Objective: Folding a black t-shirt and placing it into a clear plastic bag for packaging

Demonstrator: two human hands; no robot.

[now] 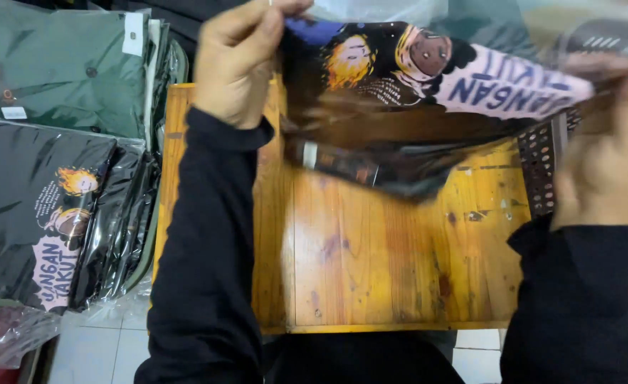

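Observation:
A black printed shirt (pixel 399 78) in a clear plastic bag hangs in the air above a small wooden table (pixel 371 256). My left hand (pixel 239 60) grips the bag's upper left edge, fingers closed over the plastic. My right hand (pixel 609 153), blurred by motion, holds the bag's right end. Both arms wear dark sleeves. The print shows a flame shape, a round face and pink lettering.
A stack of bagged black shirts (pixel 50 213) with the same print lies at the left. Bagged green shirts (pixel 65 67) lie behind them. A perforated metal piece (pixel 541 167) stands by the table's right edge. White floor tiles (pixel 93 348) show below.

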